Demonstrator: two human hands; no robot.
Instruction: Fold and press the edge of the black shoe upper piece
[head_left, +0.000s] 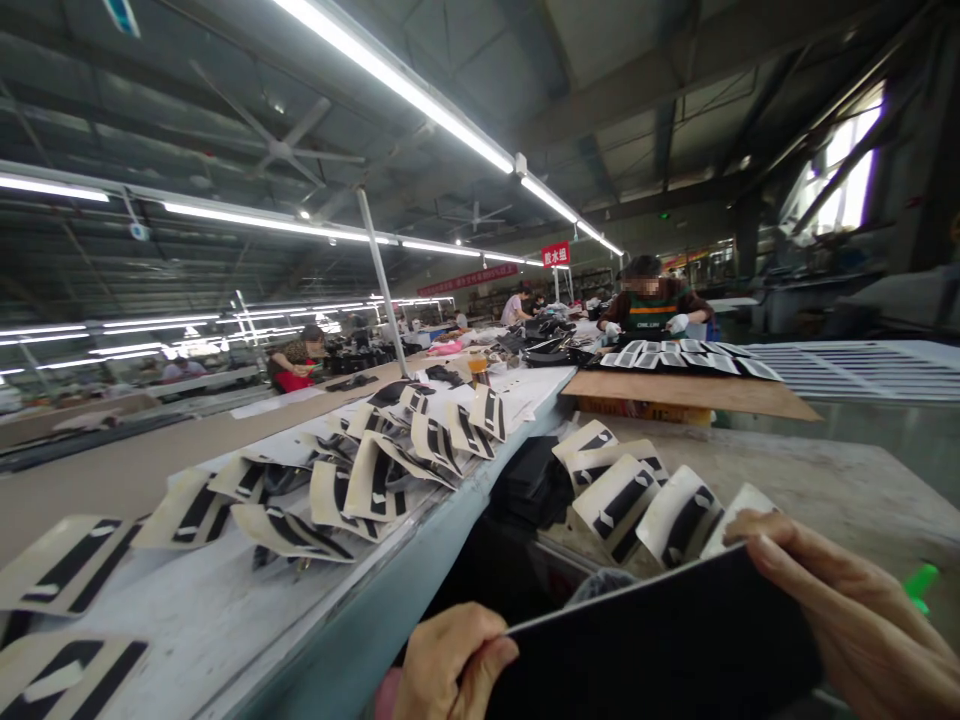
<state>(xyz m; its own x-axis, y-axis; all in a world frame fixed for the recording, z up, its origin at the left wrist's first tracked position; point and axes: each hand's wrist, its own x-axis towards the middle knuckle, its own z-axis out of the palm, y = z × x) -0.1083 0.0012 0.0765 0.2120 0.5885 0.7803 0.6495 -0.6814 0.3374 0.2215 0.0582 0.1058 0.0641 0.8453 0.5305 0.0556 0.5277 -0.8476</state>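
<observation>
A flat black panel point(660, 640) with a thin pale edge spans the space between my two hands at the bottom right. My left hand point(454, 662) pinches its left corner between thumb and curled fingers. At the upper right corner, my right hand point(847, 595) grips the panel, thumb in front and fingers at the top edge. Just beyond it, curved cream pieces with black strips point(619, 505) lie on the right-hand table. More such cream pieces point(379, 478) are spread over the white table at the left.
The white table's blue-grey side point(360, 620) runs diagonally ahead. A stack of black pieces point(529, 480) lies beside it. A green object point(921, 585) is at the far right. Across the table, a person in white gloves point(649, 300) stands behind a brown board point(690, 392) near rows of white-and-black pieces.
</observation>
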